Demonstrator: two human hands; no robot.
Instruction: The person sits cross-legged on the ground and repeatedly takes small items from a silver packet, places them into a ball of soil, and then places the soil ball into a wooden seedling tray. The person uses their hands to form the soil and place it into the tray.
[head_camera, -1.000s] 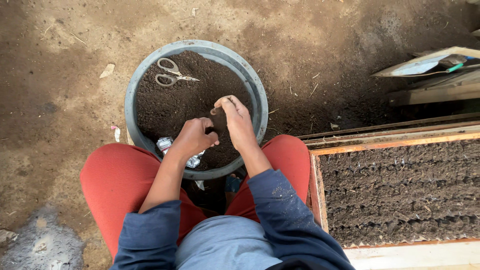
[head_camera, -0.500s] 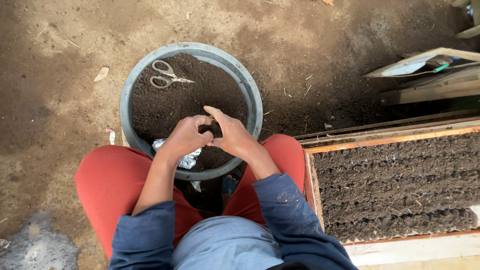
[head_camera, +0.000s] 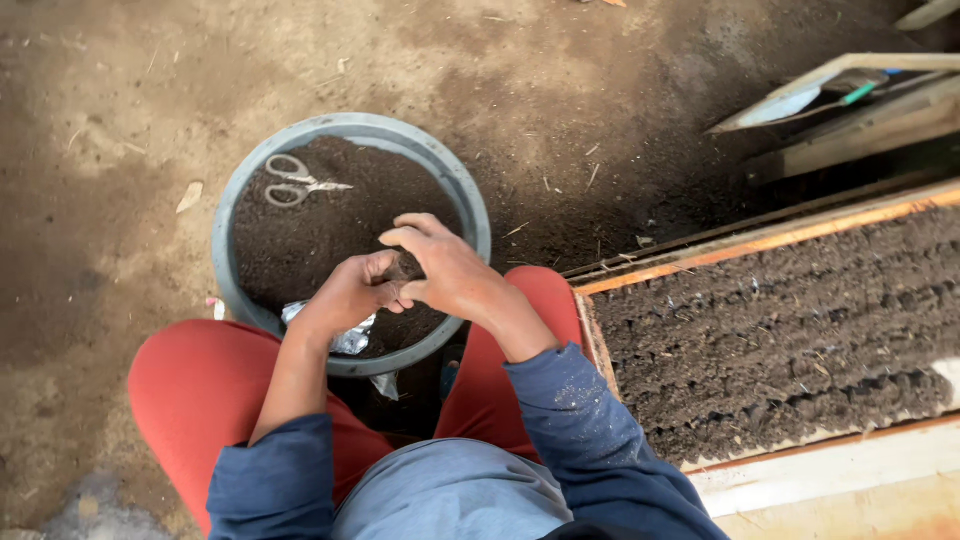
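My left hand (head_camera: 345, 295) and my right hand (head_camera: 450, 270) meet over the near side of a round grey basin (head_camera: 222, 225) filled with dark soil. Between the fingers of both hands sits a small soil-filled bag (head_camera: 404, 268), mostly hidden by them. My left hand cups it from the left, and my right hand wraps over it from the right with the fingers curled. A pair of light-handled scissors (head_camera: 295, 182) lies on the soil at the basin's far left.
Crumpled clear plastic (head_camera: 350, 340) lies in the basin near my knees. On my right, a wooden-framed bed (head_camera: 700, 262) holds several rows of soil-filled bags. Boards and a panel (head_camera: 850, 95) lie at the upper right on the dirt floor.
My right hand came down from above the bag and closed against my left hand. The view has swung to the right, so the basin sits lower and further left.
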